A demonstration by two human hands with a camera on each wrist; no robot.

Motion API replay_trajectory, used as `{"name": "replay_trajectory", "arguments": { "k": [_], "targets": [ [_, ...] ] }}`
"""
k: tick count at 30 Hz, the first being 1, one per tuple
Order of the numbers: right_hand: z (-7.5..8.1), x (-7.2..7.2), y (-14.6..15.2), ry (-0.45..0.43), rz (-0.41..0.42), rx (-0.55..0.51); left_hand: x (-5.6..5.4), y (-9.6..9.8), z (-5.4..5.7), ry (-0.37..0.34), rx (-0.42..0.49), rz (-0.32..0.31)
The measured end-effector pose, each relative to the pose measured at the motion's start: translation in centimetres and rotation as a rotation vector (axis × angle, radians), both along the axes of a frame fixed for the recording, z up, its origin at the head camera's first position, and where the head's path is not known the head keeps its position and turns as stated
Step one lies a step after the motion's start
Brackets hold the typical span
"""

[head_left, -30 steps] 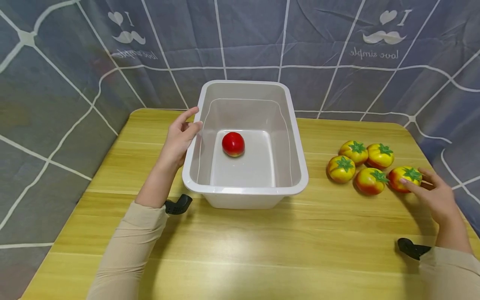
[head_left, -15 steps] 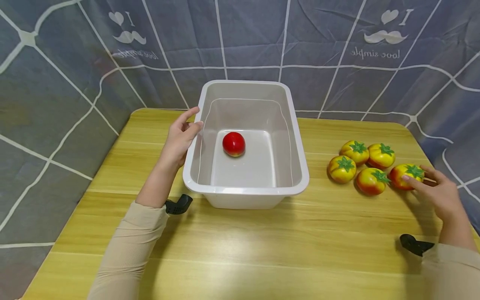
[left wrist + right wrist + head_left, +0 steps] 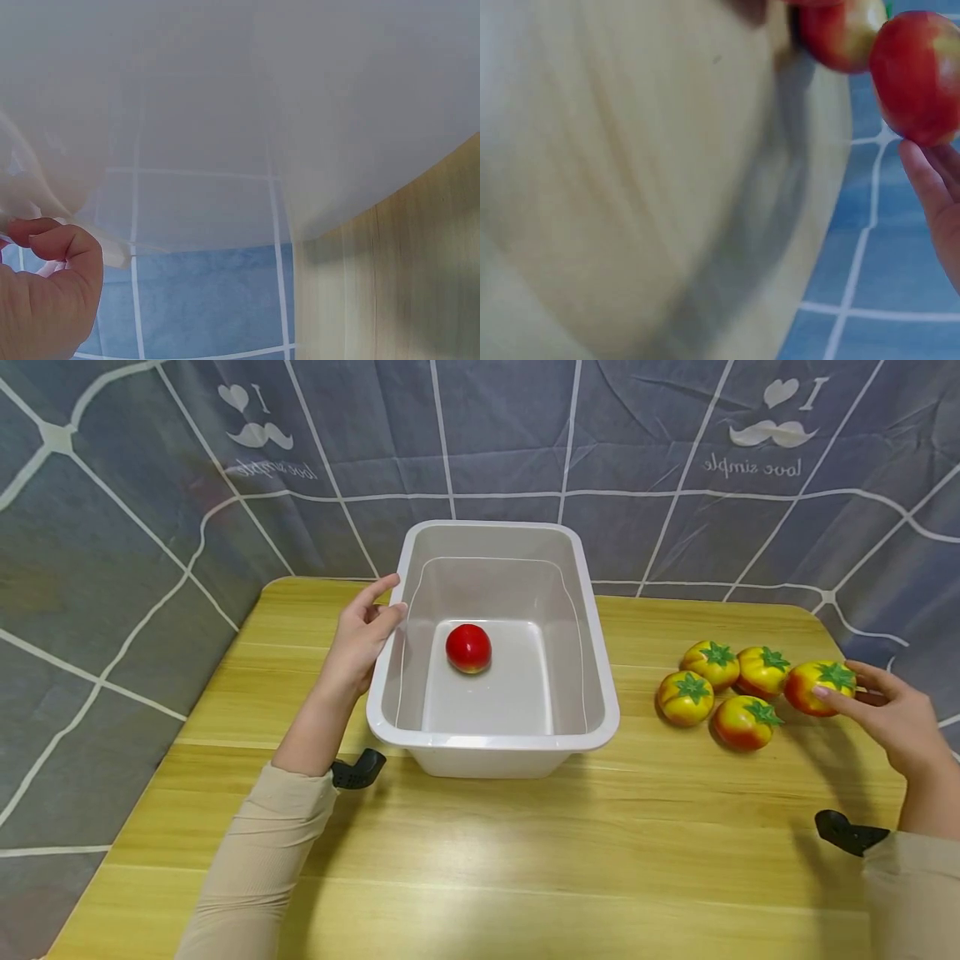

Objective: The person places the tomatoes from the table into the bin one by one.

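"Yellow-and-red fruit (image 3: 819, 688), was it, out on the far right?"

"Yes, with a green leafy top. The right hand (image 3: 892, 718) pinched it from its right side, thumb in front, and held it above the wooden table (image 3: 600, 860), with a shadow on the wood below."

"Did it touch its neighbours?"

"I couldn't tell. Four similar fruits (image 3: 746, 722) sat close together just to its left, and in the right wrist view it overlapped one of them."

"And the left hand (image 3: 358, 643)?"

"That gripped the left rim of the pale grey tub (image 3: 491, 742). In the left wrist view, thumb and finger were bent at that rim, and the outer wall filled most of the view."

"Was anything inside?"

"One red fruit (image 3: 468, 649), on the tub's floor, left of the middle. Behind it all hung a grey curtain (image 3: 510, 435) with white lines."

"What of the sleeves (image 3: 251, 860)?"

"Both were beige, with a black piece (image 3: 358, 770) jutting out at each wrist."
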State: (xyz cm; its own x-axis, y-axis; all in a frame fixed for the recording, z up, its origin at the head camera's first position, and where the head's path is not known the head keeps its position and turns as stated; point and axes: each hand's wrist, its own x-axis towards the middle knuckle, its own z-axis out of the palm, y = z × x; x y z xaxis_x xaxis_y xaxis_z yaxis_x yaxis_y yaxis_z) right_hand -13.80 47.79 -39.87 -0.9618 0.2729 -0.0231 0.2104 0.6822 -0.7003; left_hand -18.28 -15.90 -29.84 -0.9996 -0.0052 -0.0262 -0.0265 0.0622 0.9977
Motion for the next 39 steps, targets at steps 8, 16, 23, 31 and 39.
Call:
{"name": "replay_trajectory", "arguments": {
  "k": [8, 16, 23, 31, 39],
  "targets": [
    [6.6, 0.4, -6.9, -0.081, 0.112, 0.089, 0.1, 0.0, 0.0, -0.003, -0.006, -0.003],
    [8.5, -2.0, -9.2, -0.078, 0.196, 0.018, 0.2, 0.0, -0.1, -0.002, -0.017, -0.003],
    [10.5, -4.2, -11.7, -0.097, 0.272, -0.008, 0.1, -0.1, -0.2, 0.000, -0.014, 0.016],
    [12.2, -6.3, -14.6, -0.084, 0.320, 0.044, 0.0, 0.0, -0.1, 0.005, 0.011, 0.018],
    [14.0, -7.9, -17.6, -0.055, 0.357, 0.033, 0.1, 0.0, 0.0, 0.002, -0.009, 0.023]
  ]
}}
